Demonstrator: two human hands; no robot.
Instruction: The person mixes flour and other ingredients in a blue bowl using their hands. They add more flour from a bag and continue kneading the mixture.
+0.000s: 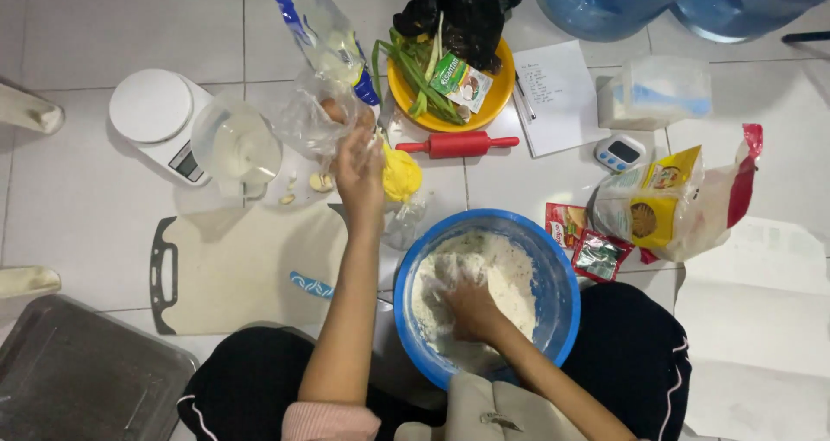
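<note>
My right hand [469, 309] is sunk in pale floury dough [484, 268] inside a blue bowl [562, 303] that rests between my knees, fingers curled in the mixture. My left hand [359, 169] is stretched forward and grips a clear plastic bag [316, 117] that holds what look like eggs. A yellow lump in plastic [402, 175] lies just right of that hand, and a clear measuring jug [235, 143] with liquid stands to its left.
A white cutting board [251, 268], a white kitchen scale [160, 121], a red rolling pin [458, 143], a yellow bowl [493, 104] of greens, a notepad [558, 95], a timer [619, 152], flour bags [670, 203], a metal tray [82, 376] and water jugs [605, 0] surround me.
</note>
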